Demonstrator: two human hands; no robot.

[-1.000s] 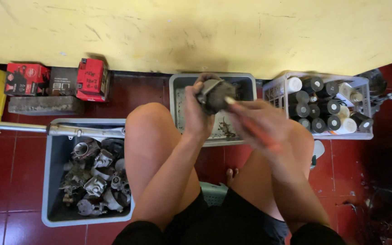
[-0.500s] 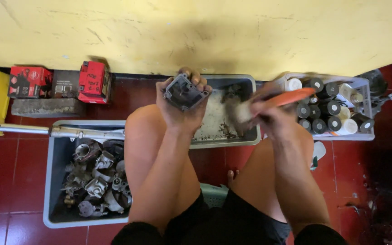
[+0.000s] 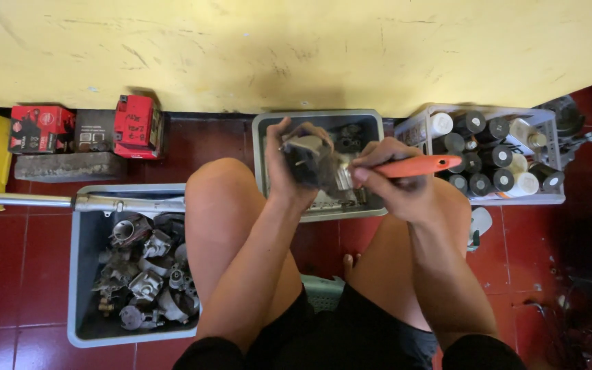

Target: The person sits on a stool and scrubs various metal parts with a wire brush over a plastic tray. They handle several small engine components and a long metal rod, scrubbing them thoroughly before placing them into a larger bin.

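Note:
My left hand [image 3: 288, 173] grips a dark, greasy metal engine part [image 3: 310, 159] and holds it above a grey tray [image 3: 263, 147] on the floor by the wall. My right hand [image 3: 390, 183] holds a brush with an orange handle [image 3: 419, 165]. Its bristle end touches the right side of the part. Both forearms rest over my bare knees. Part of the tray's inside is hidden behind my hands.
A grey bin [image 3: 83, 274] full of metal engine parts sits at my left knee, with a metal pipe [image 3: 70, 201] across its top. A white crate [image 3: 419, 127] of dark spray cans stands at the right. Red boxes [image 3: 137, 127] line the yellow wall.
My left hand has turned the part and brought it lower and to the right. My right hand has swung the brush in from the right until its bristles meet the part.

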